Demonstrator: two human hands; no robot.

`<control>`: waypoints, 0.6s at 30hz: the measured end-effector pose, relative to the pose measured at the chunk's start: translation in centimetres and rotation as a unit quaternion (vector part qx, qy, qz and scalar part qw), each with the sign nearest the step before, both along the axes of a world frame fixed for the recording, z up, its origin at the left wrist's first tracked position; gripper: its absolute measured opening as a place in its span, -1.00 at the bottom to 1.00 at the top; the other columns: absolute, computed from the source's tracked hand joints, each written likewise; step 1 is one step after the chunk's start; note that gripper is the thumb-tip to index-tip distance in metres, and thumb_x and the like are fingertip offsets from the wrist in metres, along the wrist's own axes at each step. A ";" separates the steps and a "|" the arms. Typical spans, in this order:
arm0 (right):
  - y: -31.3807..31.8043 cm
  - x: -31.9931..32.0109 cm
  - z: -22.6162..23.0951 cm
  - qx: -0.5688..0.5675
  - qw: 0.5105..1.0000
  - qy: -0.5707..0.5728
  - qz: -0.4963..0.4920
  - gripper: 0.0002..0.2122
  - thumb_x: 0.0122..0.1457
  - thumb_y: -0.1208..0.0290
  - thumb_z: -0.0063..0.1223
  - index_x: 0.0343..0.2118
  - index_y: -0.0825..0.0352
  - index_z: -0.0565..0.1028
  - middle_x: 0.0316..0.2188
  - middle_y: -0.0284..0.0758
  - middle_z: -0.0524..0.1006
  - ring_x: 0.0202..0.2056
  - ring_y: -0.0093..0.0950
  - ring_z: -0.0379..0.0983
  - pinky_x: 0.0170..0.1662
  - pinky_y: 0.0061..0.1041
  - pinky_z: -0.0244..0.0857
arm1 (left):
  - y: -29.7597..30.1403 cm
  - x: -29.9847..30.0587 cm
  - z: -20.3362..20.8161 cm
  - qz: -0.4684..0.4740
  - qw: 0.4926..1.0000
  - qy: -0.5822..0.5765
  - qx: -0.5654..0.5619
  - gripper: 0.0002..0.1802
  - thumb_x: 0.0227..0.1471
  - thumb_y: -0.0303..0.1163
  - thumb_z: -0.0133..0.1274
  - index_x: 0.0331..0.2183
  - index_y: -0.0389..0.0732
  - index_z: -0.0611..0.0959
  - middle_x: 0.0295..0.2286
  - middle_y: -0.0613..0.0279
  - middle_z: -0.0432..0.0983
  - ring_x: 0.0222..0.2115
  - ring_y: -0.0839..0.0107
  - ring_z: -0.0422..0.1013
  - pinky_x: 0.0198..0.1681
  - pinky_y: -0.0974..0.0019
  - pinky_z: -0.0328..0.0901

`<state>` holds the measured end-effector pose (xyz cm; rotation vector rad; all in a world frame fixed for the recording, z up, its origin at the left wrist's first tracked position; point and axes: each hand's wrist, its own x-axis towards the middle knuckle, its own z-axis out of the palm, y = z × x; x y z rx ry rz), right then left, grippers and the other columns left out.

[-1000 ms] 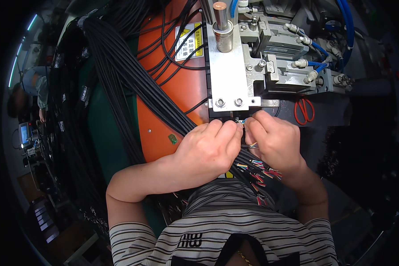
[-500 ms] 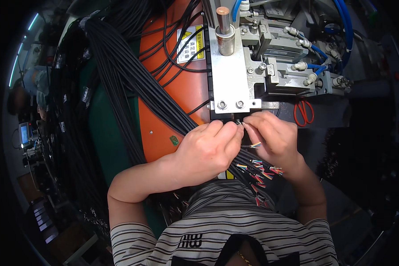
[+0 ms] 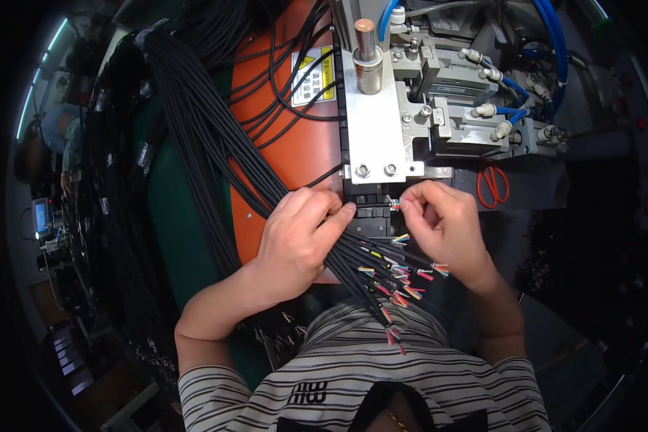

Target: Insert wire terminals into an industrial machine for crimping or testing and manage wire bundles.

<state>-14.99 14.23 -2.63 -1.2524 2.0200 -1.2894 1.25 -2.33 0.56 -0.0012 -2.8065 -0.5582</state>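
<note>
A black cable (image 3: pixel 371 206) lies across a dark slotted fixture (image 3: pixel 371 225) below the machine's metal plate. My left hand (image 3: pixel 300 234) is closed, thumb and forefinger pinching the cable at the fixture's left side. At its other end, stripped coloured wires (image 3: pixel 394 204) fan out at the fingertips of my right hand (image 3: pixel 443 223), which is closed on them in a pinch. Under my left hand runs a bundle of black cables (image 3: pixel 255 169), whose loose ends (image 3: pixel 399 277) show red, yellow, white and blue wires over my lap.
The machine's metal plate (image 3: pixel 374 137) overhangs the fixture, with a round post on top. Pneumatic cylinders (image 3: pixel 468 129) with blue tubes stand to the right. Red-handled scissors (image 3: pixel 492 186) lie beyond my right hand. An orange panel (image 3: pixel 295 155) and green surface (image 3: pixel 183 209) are on the left.
My left hand has moved left and slightly down, away from my right hand, baring the cable and fixture between them. The bundle's loose ends have shifted left and down.
</note>
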 end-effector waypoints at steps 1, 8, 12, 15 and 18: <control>0.2 0.2 0.1 -0.004 1.000 -0.023 -0.016 -0.92 0.05 0.63 0.15 -0.37 0.45 0.53 -0.53 -0.37 0.50 -0.66 -0.76 0.29 -0.62 -0.72 0.12 | 0.1 0.2 0.0 0.008 1.000 -0.008 -0.006 -0.60 -0.23 -0.48 0.08 -0.22 -0.35 0.60 -0.35 0.13 0.44 -0.30 0.19 0.41 -0.28 0.22 0.32; 0.9 0.5 0.8 -0.143 0.982 -0.085 0.084 -0.76 0.00 0.70 0.18 -0.22 0.43 0.55 -0.29 -0.28 0.56 -0.32 -0.58 0.50 -0.33 -0.65 0.35 | 0.5 -0.8 0.3 -0.030 0.999 0.023 0.023 -0.57 -0.22 -0.46 0.10 -0.19 -0.37 0.59 -0.39 0.15 0.47 -0.35 0.24 0.44 -0.31 0.24 0.30; 0.7 0.6 0.0 -0.123 0.940 -0.315 0.049 -0.76 0.08 0.72 0.09 -0.16 0.41 0.55 -0.28 -0.30 0.57 -0.31 -0.59 0.50 -0.33 -0.67 0.35 | 0.8 -1.7 -0.3 -0.054 0.992 0.102 0.047 -0.64 -0.18 -0.35 0.26 -0.30 -0.31 0.58 -0.53 0.19 0.50 -0.59 0.32 0.43 -0.52 0.30 0.20; 0.8 0.4 -1.0 -0.183 0.831 -0.520 0.078 -0.79 0.23 0.61 0.00 -0.08 0.45 0.51 -0.32 -0.27 0.57 -0.41 -0.61 0.48 -0.44 -0.72 0.30 | 0.9 -2.0 -0.1 -0.034 0.990 0.120 0.066 -0.68 -0.18 -0.36 0.27 -0.34 -0.29 0.57 -0.59 0.23 0.48 -0.65 0.36 0.40 -0.58 0.33 0.15; 0.6 0.0 -1.2 -0.158 0.759 -0.622 0.113 -0.74 0.29 0.43 -0.01 -0.07 0.51 0.48 -0.38 -0.26 0.55 -0.56 -0.64 0.43 -0.57 -0.73 0.19 | 0.7 -2.2 -0.4 -0.039 0.985 0.143 0.086 -0.73 -0.16 -0.37 0.27 -0.38 -0.26 0.57 -0.65 0.27 0.44 -0.70 0.40 0.36 -0.63 0.38 0.09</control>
